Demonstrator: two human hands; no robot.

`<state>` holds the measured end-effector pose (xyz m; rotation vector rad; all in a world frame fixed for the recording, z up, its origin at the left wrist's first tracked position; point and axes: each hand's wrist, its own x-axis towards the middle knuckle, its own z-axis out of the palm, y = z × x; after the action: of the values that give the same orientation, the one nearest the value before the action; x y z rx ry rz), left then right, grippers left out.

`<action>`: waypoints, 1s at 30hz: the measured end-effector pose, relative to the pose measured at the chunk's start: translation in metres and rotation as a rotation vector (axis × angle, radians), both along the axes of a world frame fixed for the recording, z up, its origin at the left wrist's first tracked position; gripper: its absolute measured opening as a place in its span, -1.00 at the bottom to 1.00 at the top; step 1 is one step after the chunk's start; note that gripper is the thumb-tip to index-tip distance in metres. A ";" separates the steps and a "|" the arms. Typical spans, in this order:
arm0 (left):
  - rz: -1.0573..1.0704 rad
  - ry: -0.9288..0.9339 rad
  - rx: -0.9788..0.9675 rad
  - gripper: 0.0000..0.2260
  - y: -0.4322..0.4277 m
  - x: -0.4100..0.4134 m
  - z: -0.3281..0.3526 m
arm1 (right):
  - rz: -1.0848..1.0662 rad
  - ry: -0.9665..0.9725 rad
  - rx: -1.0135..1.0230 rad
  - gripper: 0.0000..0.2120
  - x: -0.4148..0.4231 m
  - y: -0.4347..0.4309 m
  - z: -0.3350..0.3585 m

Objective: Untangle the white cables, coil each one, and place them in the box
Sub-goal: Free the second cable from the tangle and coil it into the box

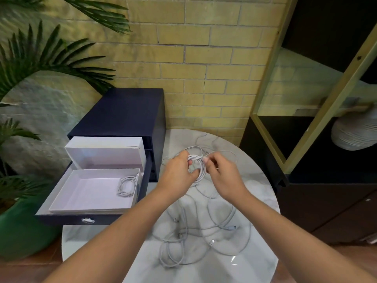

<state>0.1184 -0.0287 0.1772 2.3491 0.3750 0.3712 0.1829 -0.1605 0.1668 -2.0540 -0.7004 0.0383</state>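
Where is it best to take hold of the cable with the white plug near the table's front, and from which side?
Pinch it just behind the white plug, from above. The plug lies flat on the marble table as a free end among the tangled cables, so pulling there probably will not tighten the loops.

left grip [179, 172] holds cable coil [201, 168]; right grip [224, 174] pinches it
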 end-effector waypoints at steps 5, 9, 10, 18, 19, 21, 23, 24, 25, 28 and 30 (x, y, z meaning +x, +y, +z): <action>-0.089 0.025 0.014 -0.92 0.001 -0.001 -0.004 | 0.050 0.133 0.079 -0.83 -0.007 0.001 -0.005; -0.132 0.055 0.003 -0.96 0.000 -0.002 -0.005 | 0.053 0.163 0.098 -0.87 -0.006 0.002 -0.002; -0.136 0.061 0.006 -0.95 0.000 -0.002 -0.005 | 0.059 0.197 0.106 -0.88 -0.005 0.002 -0.001; -0.251 0.134 -0.024 -0.92 0.007 -0.005 -0.003 | 0.183 0.520 0.237 -0.94 0.002 0.001 0.008; -0.263 0.142 -0.027 -0.91 0.009 -0.005 -0.003 | 0.197 0.552 0.249 -0.94 0.003 0.001 0.008; -0.280 0.156 -0.026 -0.90 0.011 -0.005 -0.004 | 0.208 0.597 0.262 -0.95 0.004 0.001 0.009; -0.296 0.174 -0.029 -0.88 0.013 -0.005 -0.006 | 0.207 0.639 0.294 -0.97 0.004 0.001 0.008; -0.303 0.182 -0.036 -0.87 0.014 -0.005 -0.006 | 0.211 0.664 0.320 -0.98 0.004 0.001 0.008; -0.309 0.186 -0.045 -0.85 0.014 -0.006 -0.006 | 0.215 0.695 0.347 -0.96 0.005 0.001 0.008; -0.314 0.173 -0.063 -0.77 0.016 -0.007 -0.006 | 0.230 0.788 0.397 -0.83 0.007 0.000 0.009; -0.309 0.142 -0.082 -0.76 0.016 -0.007 -0.006 | 0.237 0.829 0.420 -0.77 0.010 -0.001 0.011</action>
<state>0.1113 -0.0124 0.1712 2.3119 0.0870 0.0407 0.1926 -0.1618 0.1783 -1.3599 -0.3703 0.7655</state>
